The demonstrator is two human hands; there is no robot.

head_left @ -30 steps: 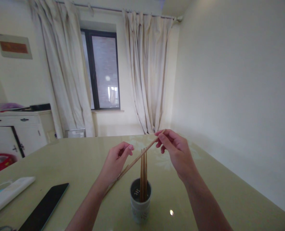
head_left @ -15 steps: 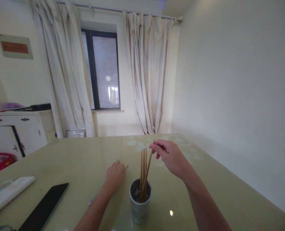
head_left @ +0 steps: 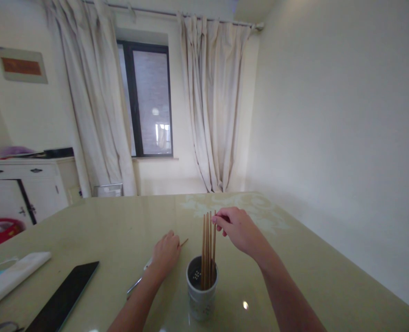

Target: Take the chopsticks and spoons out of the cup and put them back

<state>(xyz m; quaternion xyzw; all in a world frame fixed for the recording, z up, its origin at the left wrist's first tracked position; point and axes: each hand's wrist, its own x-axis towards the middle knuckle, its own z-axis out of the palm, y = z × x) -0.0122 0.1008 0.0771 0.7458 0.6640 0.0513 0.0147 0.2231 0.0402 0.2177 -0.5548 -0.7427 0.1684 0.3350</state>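
Note:
A grey-white chopstick holder (head_left: 202, 299) with small holes in its inner wall stands on the table in front of me. Several wooden chopsticks (head_left: 206, 249) stand upright in it. The fingertips of my right hand (head_left: 237, 228) are closed on the top of the rightmost chopstick (head_left: 214, 244), whose lower end is inside the holder. Left of the holder, my left hand (head_left: 167, 251) lies low on the table with curled fingers. A thin wooden chopstick tip (head_left: 184, 241) sticks out from under it. Partly hidden by my left forearm is a metal-handled utensil (head_left: 134, 285).
On the left lie a flat black object (head_left: 66, 297) and a long white box (head_left: 17, 279). A cabinet (head_left: 24, 184), a red basin (head_left: 3, 233) and curtains (head_left: 211, 101) are beyond the table (head_left: 114, 230). A wall (head_left: 346, 138) runs along the right.
My right hand has moved slightly left and down, and its chopstick has gone from slanted to nearly upright beside the others. My left hand has barely moved.

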